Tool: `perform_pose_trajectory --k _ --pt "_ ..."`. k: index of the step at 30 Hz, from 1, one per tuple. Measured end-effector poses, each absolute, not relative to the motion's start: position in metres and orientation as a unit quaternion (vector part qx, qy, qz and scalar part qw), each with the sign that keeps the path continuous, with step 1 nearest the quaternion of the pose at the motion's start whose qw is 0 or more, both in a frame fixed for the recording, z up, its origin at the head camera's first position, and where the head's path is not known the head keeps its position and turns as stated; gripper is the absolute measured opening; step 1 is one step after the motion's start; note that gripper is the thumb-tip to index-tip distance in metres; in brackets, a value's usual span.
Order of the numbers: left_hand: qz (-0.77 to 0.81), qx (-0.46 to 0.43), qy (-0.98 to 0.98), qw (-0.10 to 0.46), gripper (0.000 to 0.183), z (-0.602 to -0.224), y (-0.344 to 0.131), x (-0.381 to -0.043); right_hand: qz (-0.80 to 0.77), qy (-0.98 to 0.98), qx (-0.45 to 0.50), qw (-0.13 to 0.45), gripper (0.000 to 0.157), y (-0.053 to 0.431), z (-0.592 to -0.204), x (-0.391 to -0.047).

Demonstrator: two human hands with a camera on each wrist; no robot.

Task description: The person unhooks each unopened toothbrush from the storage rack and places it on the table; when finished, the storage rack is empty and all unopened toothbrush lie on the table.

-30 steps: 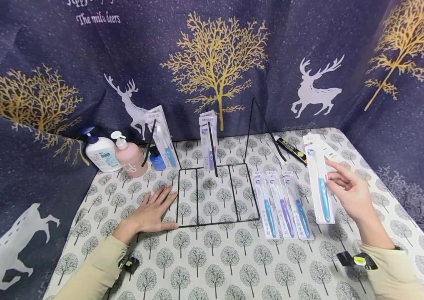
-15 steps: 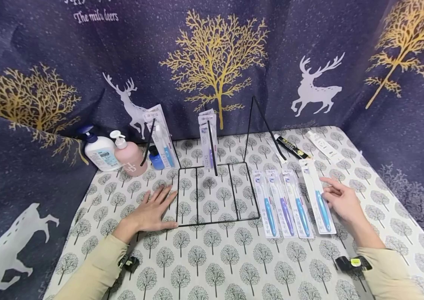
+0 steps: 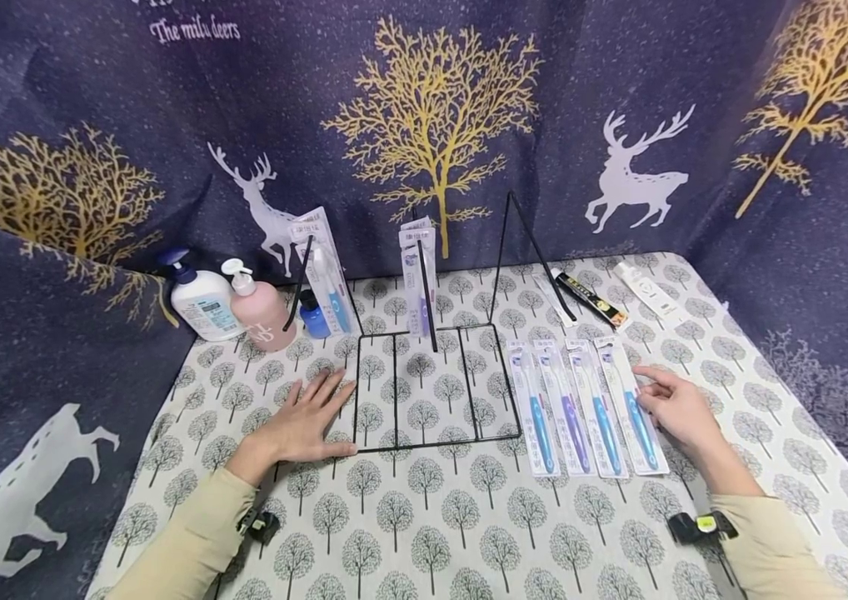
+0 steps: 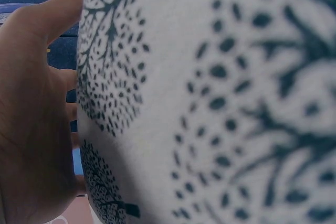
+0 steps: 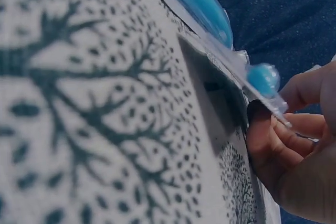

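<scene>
My right hand [image 3: 682, 417] pinches the right edge of a packaged blue toothbrush [image 3: 634, 412]. In the right wrist view this pack [image 5: 262, 80] is tilted, its near edge raised off the cloth between thumb and fingers. Left of it lie three more packs side by side: a blue toothbrush [image 3: 599, 417], a purple one [image 3: 568, 417] and another blue one [image 3: 536, 417]. My left hand [image 3: 307, 421] rests spread on the cloth, fingertips and thumb at the left side of a black wire rack [image 3: 396, 392]. Toothbrush packs hang on the rack's left and middle prongs; the right prong is bare.
A white pump bottle [image 3: 207, 308], a pink pump bottle [image 3: 262, 317] and a small blue bottle [image 3: 313, 317] stand at back left. A black tube [image 3: 589, 298] and a white tube [image 3: 647, 292] lie at back right, before the dark curtain [image 3: 454, 125].
My right hand has lowered the blue toothbrush pack from above the table and moved it left, close beside the other three. The left hand has stayed in place.
</scene>
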State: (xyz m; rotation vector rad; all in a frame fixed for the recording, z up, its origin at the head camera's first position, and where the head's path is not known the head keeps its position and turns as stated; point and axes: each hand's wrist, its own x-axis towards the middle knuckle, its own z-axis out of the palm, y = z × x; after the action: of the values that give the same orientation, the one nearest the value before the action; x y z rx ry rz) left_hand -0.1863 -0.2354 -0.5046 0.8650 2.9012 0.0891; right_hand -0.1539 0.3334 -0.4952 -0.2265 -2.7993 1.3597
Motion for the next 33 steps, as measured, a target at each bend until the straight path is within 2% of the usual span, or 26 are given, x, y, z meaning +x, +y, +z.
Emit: perform_pose_trajectory --k 13,27,30,33 --pt "0.03 0.289 0.955 0.057 0.101 -0.505 -0.237 -0.185 0.292 -0.954 -0.061 -0.008 0.05 0.331 -0.485 -0.154" --pt "0.037 0.285 0.956 0.06 0.102 -0.506 -0.237 -0.185 0.263 -0.963 -0.062 -0.001 0.034 0.331 -0.483 -0.151" --pt "0.035 0.286 0.956 0.057 0.102 -0.506 -0.237 -0.185 0.253 -0.966 -0.06 0.01 0.033 0.331 -0.482 -0.152" --pt "0.034 0.286 0.956 0.056 0.102 -0.507 -0.238 -0.186 0.244 -0.967 -0.056 0.044 0.032 0.33 -0.481 -0.154"
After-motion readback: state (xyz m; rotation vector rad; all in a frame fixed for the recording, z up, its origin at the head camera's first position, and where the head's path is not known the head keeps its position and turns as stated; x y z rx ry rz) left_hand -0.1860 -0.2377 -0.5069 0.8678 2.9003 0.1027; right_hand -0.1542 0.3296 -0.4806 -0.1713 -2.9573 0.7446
